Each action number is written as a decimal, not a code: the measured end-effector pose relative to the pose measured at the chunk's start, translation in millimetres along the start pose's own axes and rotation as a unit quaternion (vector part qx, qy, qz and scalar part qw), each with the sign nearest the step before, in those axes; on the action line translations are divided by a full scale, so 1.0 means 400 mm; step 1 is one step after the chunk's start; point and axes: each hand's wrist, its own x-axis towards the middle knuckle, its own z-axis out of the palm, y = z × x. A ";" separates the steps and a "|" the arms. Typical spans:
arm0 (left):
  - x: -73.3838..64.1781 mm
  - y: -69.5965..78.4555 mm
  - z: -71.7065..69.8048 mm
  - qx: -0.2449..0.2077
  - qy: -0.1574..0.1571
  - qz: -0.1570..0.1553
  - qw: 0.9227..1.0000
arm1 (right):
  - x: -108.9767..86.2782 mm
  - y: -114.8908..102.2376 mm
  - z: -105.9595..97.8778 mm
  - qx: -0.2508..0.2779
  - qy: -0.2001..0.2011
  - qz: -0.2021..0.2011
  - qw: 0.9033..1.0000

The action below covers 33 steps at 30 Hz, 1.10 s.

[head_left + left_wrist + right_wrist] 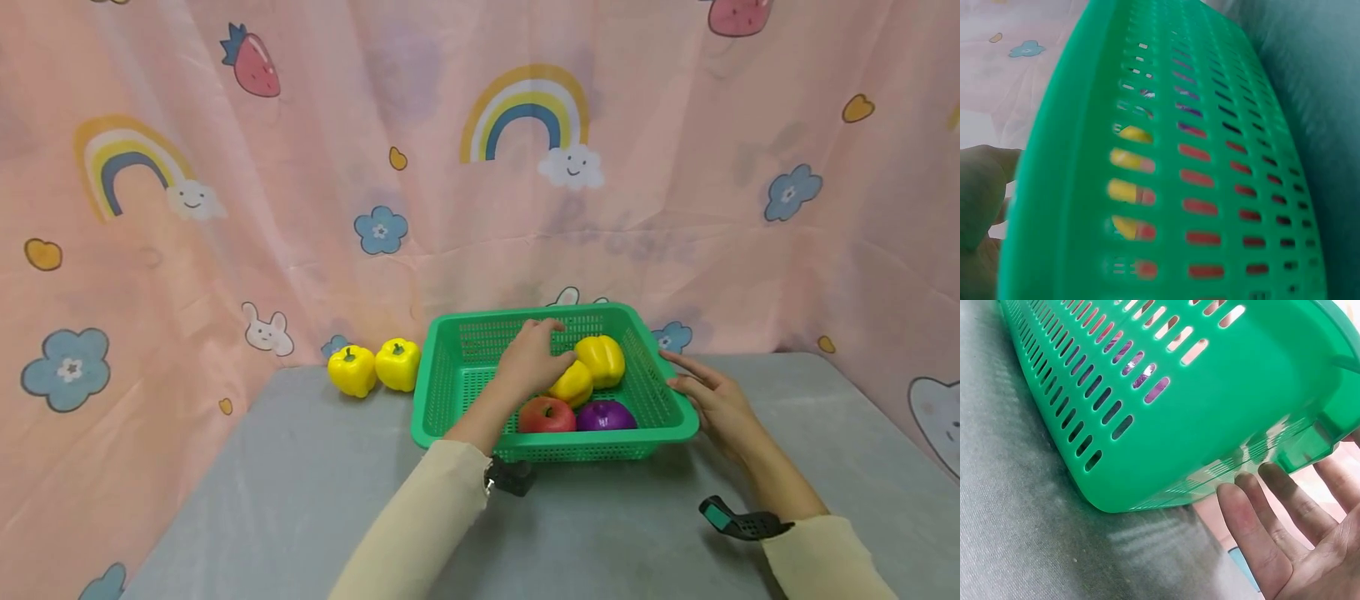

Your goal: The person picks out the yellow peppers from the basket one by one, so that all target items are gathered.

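A green perforated basket (431, 400) stands on the table. It holds two yellow bell peppers (600, 362), a red apple (547, 415) and a glossy purple round item (606, 416) whose kind I cannot make out. Over the basket's middle, my left hand (531, 360) reaches in with its fingers spread, the thumb close above the nearer pepper; nothing is seen gripped. My right hand (716, 408) touches the basket's right side. In the right wrist view, its nearly straight fingers (1294, 503) lie along the outer wall. The basket's wall hides most of the left hand in the left wrist view.
Two more yellow bell peppers (375, 367) sit on the grey table (300, 483), just left of the basket. Behind the table hangs a pink patterned cloth (315, 167). Each wrist wears a black strap (742, 522).
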 end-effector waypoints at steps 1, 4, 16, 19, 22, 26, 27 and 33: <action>0.001 0.004 0.004 0.000 0.000 0.000 1.000 | 0.000 0.000 0.000 0.000 -0.001 -0.003 1.000; 0.008 0.013 0.019 0.003 -0.003 -0.005 1.000 | -0.001 0.000 -0.001 -0.006 -0.004 -0.007 1.000; 0.026 0.002 0.073 -0.003 -0.004 -0.030 1.000 | -0.003 -0.001 -0.001 -0.014 0.000 0.001 1.000; 0.028 -0.003 0.077 -0.002 -0.010 -0.039 0.999 | -0.001 -0.001 -0.002 -0.015 0.001 0.002 1.000; 0.027 -0.005 0.080 0.001 -0.023 -0.042 0.999 | -0.001 -0.002 -0.001 -0.011 -0.002 0.001 1.000; 0.025 -0.004 0.086 0.008 -0.044 -0.034 0.998 | -0.002 -0.004 0.000 -0.013 -0.003 -0.001 1.000; 0.025 -0.004 0.087 0.011 -0.049 -0.033 0.998 | -0.002 -0.004 -0.001 -0.014 -0.003 -0.002 1.000; 0.033 -0.009 0.088 0.008 -0.067 -0.044 0.997 | -0.002 -0.007 -0.001 -0.026 0.001 0.000 1.000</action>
